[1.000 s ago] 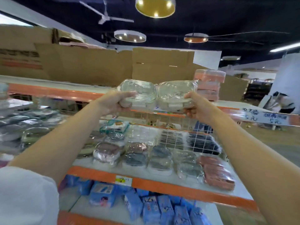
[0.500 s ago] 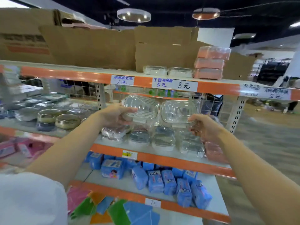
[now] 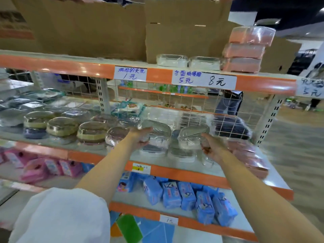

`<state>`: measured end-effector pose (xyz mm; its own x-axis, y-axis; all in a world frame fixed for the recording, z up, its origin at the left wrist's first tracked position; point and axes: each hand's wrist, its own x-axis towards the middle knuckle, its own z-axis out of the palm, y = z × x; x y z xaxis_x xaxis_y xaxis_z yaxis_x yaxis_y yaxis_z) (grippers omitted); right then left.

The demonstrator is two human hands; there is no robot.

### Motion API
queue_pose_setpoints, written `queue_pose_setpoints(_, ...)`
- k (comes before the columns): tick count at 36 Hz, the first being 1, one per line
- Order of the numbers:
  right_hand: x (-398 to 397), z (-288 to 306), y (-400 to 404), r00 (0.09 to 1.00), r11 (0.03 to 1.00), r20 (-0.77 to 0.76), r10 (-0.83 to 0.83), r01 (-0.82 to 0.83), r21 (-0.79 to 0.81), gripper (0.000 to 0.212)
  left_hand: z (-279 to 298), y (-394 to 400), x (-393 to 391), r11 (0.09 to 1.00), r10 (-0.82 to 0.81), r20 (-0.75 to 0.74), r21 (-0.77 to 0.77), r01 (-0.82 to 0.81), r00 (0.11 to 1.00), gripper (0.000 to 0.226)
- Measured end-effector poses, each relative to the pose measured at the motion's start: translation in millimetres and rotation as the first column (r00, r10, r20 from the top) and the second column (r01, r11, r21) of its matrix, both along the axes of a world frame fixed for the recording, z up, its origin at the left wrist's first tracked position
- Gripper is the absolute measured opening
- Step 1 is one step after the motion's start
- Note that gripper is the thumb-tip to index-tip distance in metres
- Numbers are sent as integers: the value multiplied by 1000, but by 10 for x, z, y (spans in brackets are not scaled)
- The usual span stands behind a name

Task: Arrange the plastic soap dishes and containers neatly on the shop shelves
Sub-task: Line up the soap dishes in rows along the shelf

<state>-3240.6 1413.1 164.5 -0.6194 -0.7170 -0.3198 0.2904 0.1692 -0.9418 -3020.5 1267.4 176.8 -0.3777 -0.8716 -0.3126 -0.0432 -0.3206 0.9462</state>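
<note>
Left hand [image 3: 142, 137] grip clamped on clear dish [image 3: 157, 129], right hand [image 3: 211, 148] on second dish [image 3: 192, 135]; both tilted, long axes toward middle shelf [image 3: 98, 157]

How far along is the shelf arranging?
Done: two clear dishes and pink stack sit on the top shelf. In hand: left hand and right hand each hold a clear soap dish. Left: placing both.

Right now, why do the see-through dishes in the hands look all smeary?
In the head view, the left hand and right hand each hold a clear dish, smeared by motion blur; the floor streaks too, while the price tag stays readable.
</note>
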Motion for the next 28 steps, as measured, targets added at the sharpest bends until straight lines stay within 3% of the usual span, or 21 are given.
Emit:
queue_pose_setpoints(8,-192,-337,-619,999,995,32,-34,37,-93,21,-274,-637,-466,994,75,140,-90,-62,987,78)
queue_pose_setpoints(14,-319,-398,-996,995,996,40,-91,90,6,26,-445,-1034,-741,991,76,248,-125,-46,966,81)
queue_pose_setpoints(17,-395,-509,-1135,974,986,-227,-21,58,159,41,-568,-1138,-781,978,79,374,-210,1,924,71)
queue_pose_setpoints(21,-465,-639,-1206,777,904,-613,145,148,401,54,-646,-1220,-746,919,74,612,-348,184,787,48)
queue_pose_setpoints(28,-438,-495,-1170,621,845,-730,283,198,496,49,-525,-1143,-796,826,176,774,-452,337,608,55)
